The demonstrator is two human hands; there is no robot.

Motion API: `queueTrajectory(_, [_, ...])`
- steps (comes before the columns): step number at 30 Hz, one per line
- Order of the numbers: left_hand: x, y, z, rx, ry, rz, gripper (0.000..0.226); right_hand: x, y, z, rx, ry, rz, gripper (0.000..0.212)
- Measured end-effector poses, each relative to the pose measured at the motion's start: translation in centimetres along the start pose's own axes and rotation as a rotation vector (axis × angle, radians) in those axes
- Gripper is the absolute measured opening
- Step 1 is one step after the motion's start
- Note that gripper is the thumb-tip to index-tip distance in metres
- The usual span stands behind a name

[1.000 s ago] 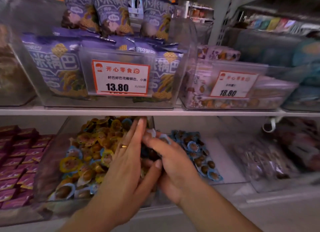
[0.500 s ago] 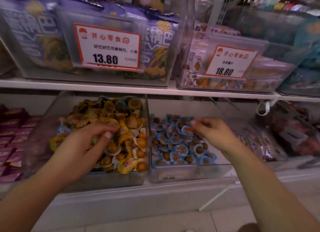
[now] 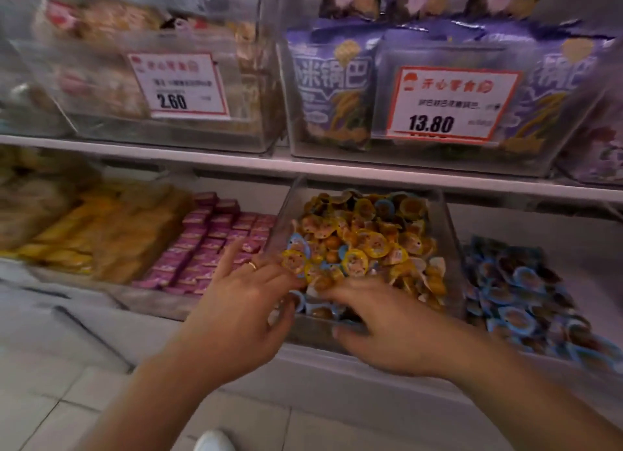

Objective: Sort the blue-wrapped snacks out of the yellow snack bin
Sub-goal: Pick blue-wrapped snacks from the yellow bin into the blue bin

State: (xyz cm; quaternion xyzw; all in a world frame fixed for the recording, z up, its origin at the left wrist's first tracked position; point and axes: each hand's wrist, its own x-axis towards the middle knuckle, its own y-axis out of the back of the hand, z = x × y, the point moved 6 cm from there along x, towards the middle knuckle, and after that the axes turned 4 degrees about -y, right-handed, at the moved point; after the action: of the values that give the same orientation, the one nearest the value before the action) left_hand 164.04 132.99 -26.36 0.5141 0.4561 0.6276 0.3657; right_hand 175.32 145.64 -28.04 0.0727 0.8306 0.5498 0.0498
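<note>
Right hand back at yellow snack bin | fingertips blurred, grasp unclear

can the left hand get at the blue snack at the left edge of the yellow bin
Probably yes. The left hand is right beside the blue snack, the bin is open on top, and nothing covers the snack.

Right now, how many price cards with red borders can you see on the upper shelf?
2. One price card marked 2.60 fronts the clear bin on the left; the other, marked 13.80, fronts the bin of purple bags on the right. Others may sit outside the frame.
</note>
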Motion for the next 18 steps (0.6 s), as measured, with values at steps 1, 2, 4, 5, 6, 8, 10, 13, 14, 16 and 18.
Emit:
queueTrajectory(1, [-0.4, -0.8, 0.1, 0.047, 0.014, -0.072, 0.041, 0.3, -1.1, 0.4, -0.071, -0.019, -0.067, 0.059])
queueTrajectory(2, [-0.6, -1.8, 0.5, 0.097, 0.032, -0.163, 0.053, 0.5, -1.7, 0.8, -0.134, -0.031, -0.096, 0.068])
queueTrajectory(4, [-0.6, -3.8, 1.6, 0.172, 0.087, -0.337, 0.077, 1.0, -2.1, 1.4, -0.234, -0.039, -0.089, 0.077])
queueTrajectory(5, [-0.4, -4.7, 2.1, 0.172, 0.122, -0.393, 0.084, 1.3, -2.1, 1.7, -0.274, -0.044, -0.083, 0.08])
queueTrajectory(6, [-0.1, -5.1, 2.4, 0.153, 0.15, -0.414, 0.084, 1.7, -1.9, 2.0, -0.294, -0.055, -0.079, 0.083])
queueTrajectory(8, [0.7, -4.9, 2.3, 0.109, 0.157, -0.362, 0.07, 2.0, -1.4, 2.5, -0.283, -0.083, -0.1, 0.085])
queueTrajectory(10, [0.8, -4.3, 1.5, 0.053, 0.138, -0.294, 0.059, 1.9, -0.7, 2.8, -0.264, -0.089, -0.12, 0.079])
queueTrajectory(13, [0.4, -4.3, 1.2, -0.024, 0.148, -0.274, 0.074, 1.3, 0.0, 3.4, -0.186, -0.094, -0.159, 0.076])
queueTrajectory(14, [0.5, -4.5, 1.5, -0.019, 0.155, -0.279, 0.083, 1.0, 0.1, 3.6, -0.149, -0.097, -0.179, 0.077])
queueTrajectory(16, [0.8, -5.2, 2.4, -0.006, 0.179, -0.3, 0.102, 0.7, 0.3, 3.8, -0.09, -0.094, -0.218, 0.071])
queueTrajectory(18, [1.1, -5.6, 2.7, -0.01, 0.2, -0.316, 0.112, 0.6, 0.5, 3.9, -0.037, -0.109, -0.275, 0.06])
